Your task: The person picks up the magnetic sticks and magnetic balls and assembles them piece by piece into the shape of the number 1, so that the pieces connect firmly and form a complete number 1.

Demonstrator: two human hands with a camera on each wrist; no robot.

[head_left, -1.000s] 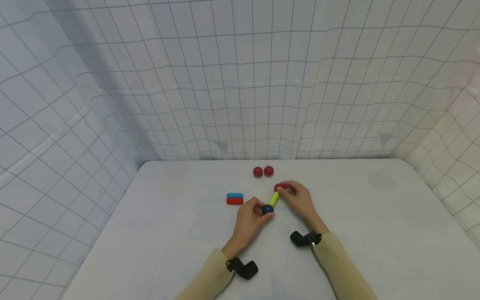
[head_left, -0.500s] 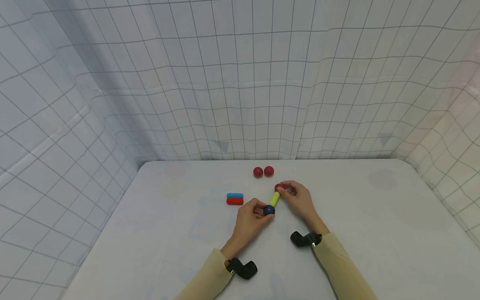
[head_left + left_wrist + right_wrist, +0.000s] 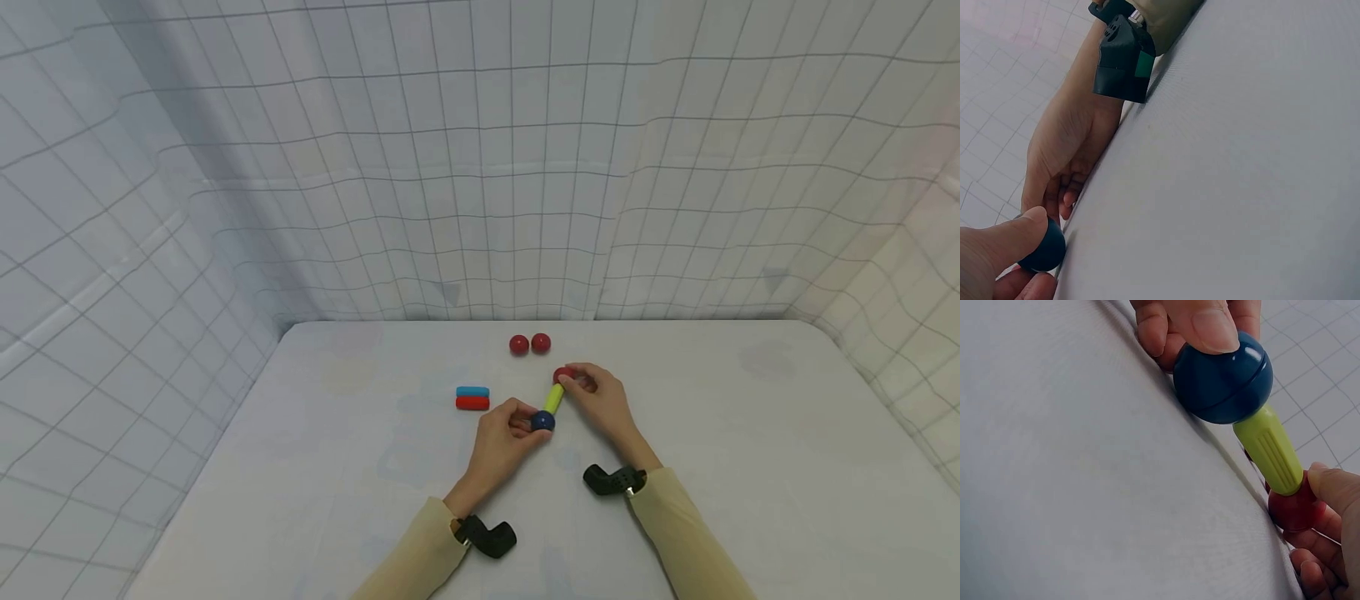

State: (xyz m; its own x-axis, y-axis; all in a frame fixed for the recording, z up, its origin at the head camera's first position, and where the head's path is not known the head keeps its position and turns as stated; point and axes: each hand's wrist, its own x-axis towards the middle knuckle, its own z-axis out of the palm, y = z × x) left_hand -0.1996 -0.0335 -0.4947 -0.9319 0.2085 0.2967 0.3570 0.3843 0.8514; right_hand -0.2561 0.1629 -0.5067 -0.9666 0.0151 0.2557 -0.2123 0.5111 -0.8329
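Between the hands lies a yellow-green rod (image 3: 1269, 450) with a ridged side, a ball at each end. My left hand (image 3: 498, 446) pinches the dark blue ball (image 3: 1224, 380) at the near end, thumb on top of it. At the far end, my right hand (image 3: 603, 404) grips the red ball (image 3: 1297, 507) between thumb and fingers. The rod slants from the blue ball up and right to the red one in the head view. In the left wrist view the blue ball (image 3: 1047, 249) shows under the left thumb, and the rod is hidden.
Two more red balls (image 3: 519, 344) sit side by side near the back of the white table (image 3: 337, 467). A blue rod (image 3: 472, 391) and a red rod (image 3: 472, 403) lie against each other, left of the hands. White gridded cloth (image 3: 480, 192) rises behind.
The blue ball and left hand have shifted slightly right, closer to the red ball's side. The right hand keeps its grip almost in place; the head view has shifted a little.
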